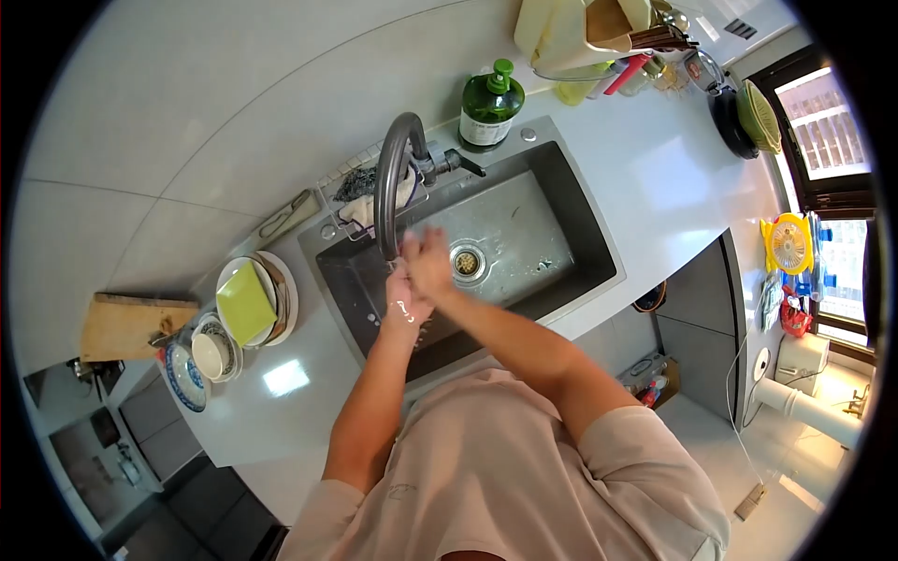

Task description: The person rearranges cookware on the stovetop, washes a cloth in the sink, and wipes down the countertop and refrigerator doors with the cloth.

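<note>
The person's left hand (pixel 399 292) and right hand (pixel 429 266) are pressing together, wet, beneath the tip of the faucet (pixel 387 187), over the left part of the sink (pixel 585 210). The right is blurring, so how far its fingers are spreading I cannot tell. The faucet is arching from the sink's far rim. Just right of it, a green pump bottle (pixel 485 103) is showing a white label (pixel 485 130) whose print is staying too small to read. Stacked dishes (pixel 283 294) are sitting left of the sink.
</note>
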The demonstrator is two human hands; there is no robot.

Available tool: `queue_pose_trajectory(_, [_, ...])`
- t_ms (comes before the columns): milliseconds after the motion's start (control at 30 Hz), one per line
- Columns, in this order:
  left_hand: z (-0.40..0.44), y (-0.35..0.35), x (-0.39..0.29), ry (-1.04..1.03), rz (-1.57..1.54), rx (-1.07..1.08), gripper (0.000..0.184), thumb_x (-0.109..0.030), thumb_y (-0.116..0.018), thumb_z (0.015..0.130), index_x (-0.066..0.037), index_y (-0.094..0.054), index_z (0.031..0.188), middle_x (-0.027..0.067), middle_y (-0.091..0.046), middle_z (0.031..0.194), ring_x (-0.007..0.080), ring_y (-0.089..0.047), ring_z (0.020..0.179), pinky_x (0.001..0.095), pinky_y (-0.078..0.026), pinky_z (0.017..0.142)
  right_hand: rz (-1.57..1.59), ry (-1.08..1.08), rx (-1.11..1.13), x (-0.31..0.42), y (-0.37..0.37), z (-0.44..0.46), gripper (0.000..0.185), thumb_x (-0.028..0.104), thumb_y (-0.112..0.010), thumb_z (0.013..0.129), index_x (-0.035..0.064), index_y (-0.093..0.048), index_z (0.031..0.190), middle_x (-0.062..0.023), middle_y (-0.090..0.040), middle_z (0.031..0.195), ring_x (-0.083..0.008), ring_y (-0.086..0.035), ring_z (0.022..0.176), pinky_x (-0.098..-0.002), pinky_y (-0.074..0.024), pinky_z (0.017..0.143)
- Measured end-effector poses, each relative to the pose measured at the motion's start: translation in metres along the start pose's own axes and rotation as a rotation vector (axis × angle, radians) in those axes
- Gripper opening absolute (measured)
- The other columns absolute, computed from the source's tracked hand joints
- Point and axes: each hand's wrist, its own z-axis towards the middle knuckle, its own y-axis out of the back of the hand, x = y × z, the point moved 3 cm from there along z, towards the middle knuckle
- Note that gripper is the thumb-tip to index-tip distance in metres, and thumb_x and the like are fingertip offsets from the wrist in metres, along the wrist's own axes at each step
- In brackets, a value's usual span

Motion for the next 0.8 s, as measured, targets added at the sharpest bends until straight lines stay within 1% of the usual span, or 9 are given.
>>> queue_pose_trajectory(67, [-0.021, -0.043, -0.027, 0.272, -0.706, -0.104, 0.043, -0.035, -0.054, 0.109, -0.006, -0.065, 0.139, 0.0077, -0.073, 0.131, 0.0299, -0.071, 0.111, 0.0405, -0.055, 0.101, 0.129, -0.011, -0.021, 0.027, 0.039, 0.001, 0.053, 0.024, -0.061, 0.099, 0.0001, -0.055, 0.147, -0.0373, -0.053, 0.143, -0.0538, -0.054, 0.130, -0.0586, -0.0455, 0.106])
queue_pose_trajectory(233, [0.027, 0.003, -0.016, 0.182, -0.693, -0.047, 0.043, -0.035, -0.049, 0.114, -0.007, -0.056, 0.146, 0.0120, -0.072, 0.131, 0.0309, -0.069, 0.110, 0.0401, -0.058, 0.095, 0.088, 0.250, 0.193, 0.061, 0.078, -0.091, 0.046, 0.004, -0.063, 0.092, 0.0008, -0.063, 0.138, -0.0311, -0.063, 0.116, -0.0494, -0.059, 0.106, -0.0537, -0.0491, 0.095])
queue_pose_trajectory(300, [0.062, 0.053, 0.007, 0.331, -0.807, 0.485, 0.039, -0.031, -0.052, 0.113, -0.006, -0.058, 0.142, 0.0112, -0.072, 0.124, 0.0278, -0.070, 0.109, 0.0392, -0.058, 0.093, 0.131, 0.324, 0.188, 0.074, 0.085, -0.108, 0.042, 0.008, -0.068, 0.091, 0.0028, -0.066, 0.132, -0.0279, -0.061, 0.113, -0.0476, -0.058, 0.109, -0.0522, -0.0500, 0.094])
queue_pose_trajectory(400, [0.018, 0.002, -0.011, 0.169, -0.536, -0.070, 0.029, -0.026, -0.058, 0.110, -0.008, -0.064, 0.132, 0.0074, -0.072, 0.116, 0.0225, -0.070, 0.105, 0.0369, -0.058, 0.089, 0.010, 0.094, 0.249, 0.060, 0.063, -0.039, 0.036, 0.021, -0.069, 0.093, 0.0060, -0.068, 0.126, -0.0274, -0.060, 0.114, -0.0479, -0.057, 0.112, -0.0542, -0.0494, 0.094])
queue_pose_trajectory(500, [0.022, 0.011, 0.022, 0.226, -0.405, -0.225, 0.022, -0.026, -0.064, 0.106, -0.009, -0.068, 0.119, 0.0061, -0.073, 0.109, 0.0243, -0.071, 0.097, 0.0397, -0.060, 0.082, -0.087, 0.017, 0.179, 0.035, 0.040, -0.013, 0.034, 0.031, -0.068, 0.095, 0.0083, -0.069, 0.121, -0.0266, -0.061, 0.112, -0.0481, -0.057, 0.112, -0.0553, -0.0488, 0.093])
queue_pose_trajectory(600, [0.032, 0.071, 0.037, -0.365, 0.508, -0.112, 0.025, -0.033, -0.058, 0.108, -0.011, -0.069, 0.114, 0.0080, -0.072, 0.107, 0.0269, -0.071, 0.099, 0.0437, -0.060, 0.086, 0.017, 0.125, 0.154, 0.052, 0.048, -0.061, 0.037, 0.029, -0.064, 0.097, 0.0048, -0.064, 0.125, -0.0309, -0.059, 0.120, -0.0541, -0.054, 0.119, -0.0617, -0.0449, 0.098])
queue_pose_trajectory(667, [0.025, 0.076, 0.044, -0.300, 0.389, -0.120, 0.028, -0.035, -0.056, 0.108, -0.011, -0.069, 0.111, 0.0086, -0.072, 0.105, 0.0275, -0.071, 0.099, 0.0448, -0.060, 0.087, 0.048, 0.377, -0.030, 0.068, 0.057, -0.087, 0.038, 0.026, -0.061, 0.100, 0.0047, -0.058, 0.131, -0.0308, -0.064, 0.122, -0.0524, -0.060, 0.118, -0.0598, -0.0498, 0.095])
queue_pose_trajectory(733, [0.018, 0.053, 0.029, 0.207, -0.433, -0.189, 0.030, -0.037, -0.055, 0.109, -0.010, -0.068, 0.108, 0.0084, -0.071, 0.101, 0.0270, -0.070, 0.096, 0.0442, -0.060, 0.085, 0.062, -0.055, 0.174, 0.046, 0.051, -0.038, 0.036, 0.025, -0.059, 0.101, 0.0034, -0.060, 0.130, -0.0291, -0.067, 0.118, -0.0515, -0.063, 0.117, -0.0573, -0.0516, 0.094])
queue_pose_trajectory(800, [0.008, 0.010, -0.018, 0.300, -0.321, -0.305, 0.032, -0.038, -0.053, 0.110, -0.008, -0.065, 0.105, 0.0068, -0.069, 0.097, 0.0259, -0.070, 0.089, 0.0419, -0.060, 0.082, 0.096, -0.222, 0.320, 0.012, 0.034, 0.019, 0.035, 0.025, -0.059, 0.102, 0.0021, -0.063, 0.128, -0.0232, -0.072, 0.110, -0.0458, -0.068, 0.109, -0.0515, -0.0546, 0.090])
